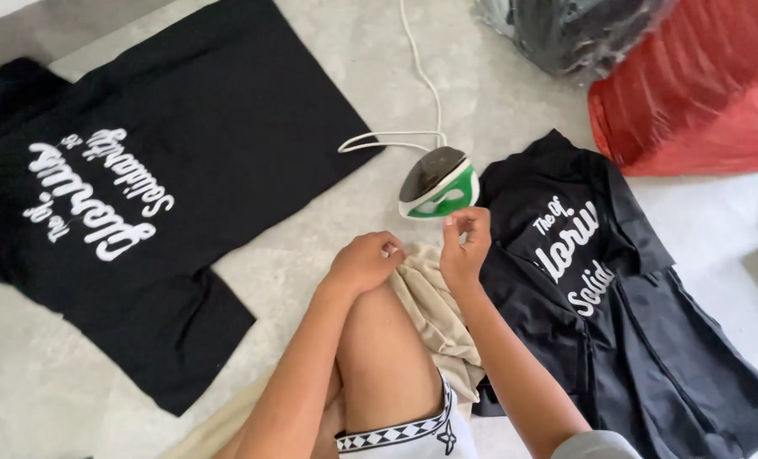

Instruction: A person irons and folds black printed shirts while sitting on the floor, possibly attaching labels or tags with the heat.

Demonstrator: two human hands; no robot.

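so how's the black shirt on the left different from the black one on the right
The left shirt lies spread flat and alone on the floor; the right shirt is rumpled, with folds.
The left shirt's white lettering shows whole and upside down; the right shirt's is partly hidden in its folds.
Both are black with white script print.

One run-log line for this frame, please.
left hand: on beige cloth | right hand: pinched, raised | iron: beside | black shirts: floor
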